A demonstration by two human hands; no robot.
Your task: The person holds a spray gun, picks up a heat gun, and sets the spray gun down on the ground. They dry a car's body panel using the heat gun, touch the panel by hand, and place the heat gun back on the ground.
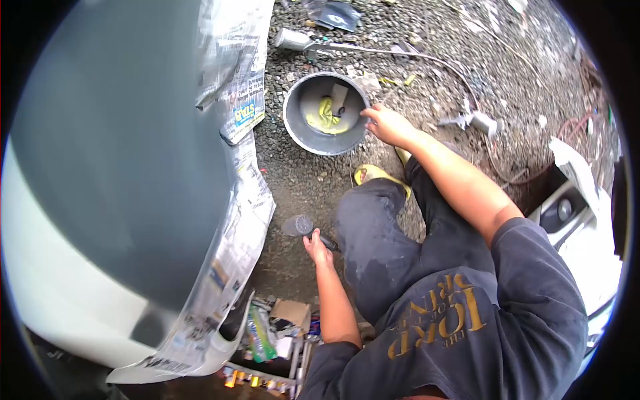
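Note:
At the right side of a grey bucket, my right hand has its fingers closed on the rim. Inside the bucket lie a yellow cloth and a pale flat piece. Lower down, my left hand is wrapped round a dark tool with a round, perforated face; its exact kind is unclear. This tool hangs above the ground, between my knee and the newspaper-edged panel.
A large grey and white vehicle panel edged with taped newspaper fills the left. Spray guns with hoses lie on gravel. Below is a box of bottles and scraps. White car parts stand at right.

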